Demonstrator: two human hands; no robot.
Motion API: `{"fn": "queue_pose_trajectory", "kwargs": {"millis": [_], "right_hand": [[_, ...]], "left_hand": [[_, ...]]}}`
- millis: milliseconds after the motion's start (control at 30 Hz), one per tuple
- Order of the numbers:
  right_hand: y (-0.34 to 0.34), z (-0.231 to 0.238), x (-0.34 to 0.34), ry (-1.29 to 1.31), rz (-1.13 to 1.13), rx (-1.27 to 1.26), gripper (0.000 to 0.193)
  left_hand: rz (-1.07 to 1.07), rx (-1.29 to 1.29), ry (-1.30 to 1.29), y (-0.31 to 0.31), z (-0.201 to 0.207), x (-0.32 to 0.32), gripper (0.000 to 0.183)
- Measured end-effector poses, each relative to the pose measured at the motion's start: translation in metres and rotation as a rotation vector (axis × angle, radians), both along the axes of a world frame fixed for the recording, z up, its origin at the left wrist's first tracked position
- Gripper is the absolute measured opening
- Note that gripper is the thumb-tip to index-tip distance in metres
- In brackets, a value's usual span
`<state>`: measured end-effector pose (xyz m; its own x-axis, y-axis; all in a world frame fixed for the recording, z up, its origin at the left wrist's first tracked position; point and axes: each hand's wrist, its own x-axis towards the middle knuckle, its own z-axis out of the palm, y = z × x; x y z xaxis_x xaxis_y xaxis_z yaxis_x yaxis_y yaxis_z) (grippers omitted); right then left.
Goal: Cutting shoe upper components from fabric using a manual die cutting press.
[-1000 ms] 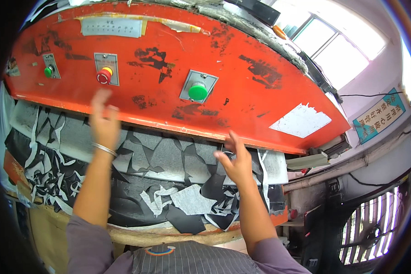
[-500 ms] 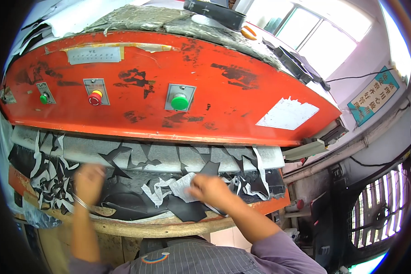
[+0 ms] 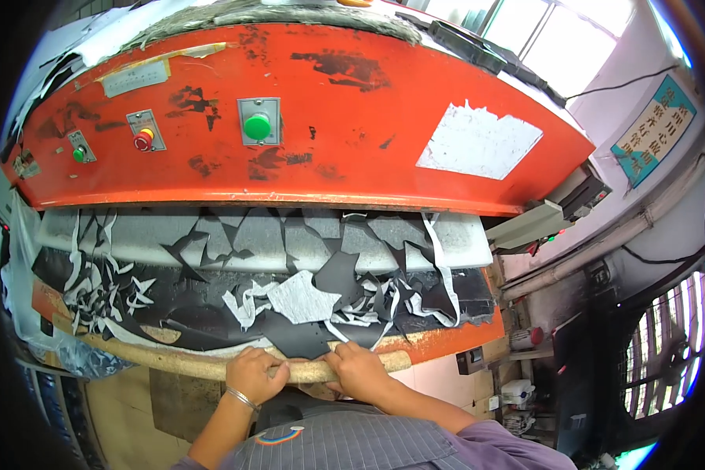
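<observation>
My left hand [image 3: 252, 377] and my right hand [image 3: 360, 371] are both closed on the rounded tan rail [image 3: 164, 362] along the front edge of the machine's bed, a short gap between them. A dark sheet scrap [image 3: 294, 335] lies just beyond them and reaches the rail. Behind it rests a pale grey piece with jagged edges [image 3: 301, 299]. Narrow black and white offcuts [image 3: 102, 301] are heaped at the left, and more lie to the right of the pale piece. Dark cut-out remnants [image 3: 182, 252] spread over the pale slab [image 3: 466, 244] under the red machine.
A wide red machine front [image 3: 352, 168] stands over the bed, with a green button [image 3: 257, 126], a red knob [image 3: 143, 139] and a smaller green button [image 3: 79, 154]. A grey bracket [image 3: 529, 225] juts out at right. Clear plastic sheeting [image 3: 25, 274] hangs at left.
Both hands have come back from the scraps to the front rail and closed on it. The right hand has let go of the pale piece, which now lies flat. The view has shifted.
</observation>
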<state>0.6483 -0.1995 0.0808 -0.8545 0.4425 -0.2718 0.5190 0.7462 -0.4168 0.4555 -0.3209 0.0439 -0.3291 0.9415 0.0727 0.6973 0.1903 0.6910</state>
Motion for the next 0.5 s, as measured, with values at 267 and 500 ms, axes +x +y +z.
{"fn": "queue_pose_trajectory", "kwargs": {"millis": [267, 500], "right_hand": [[0.14, -0.017, -0.046, 0.209, -0.174, -0.041, 0.052], [0.247, -0.07, -0.1, -0.152, -0.513, 0.195, 0.059]], "left_hand": [[-0.151, -0.326, -0.33, 0.031, -0.015, -0.024, 0.025], [0.019, 0.016, -0.8, 0.154, -0.043, -0.016, 0.021]]}}
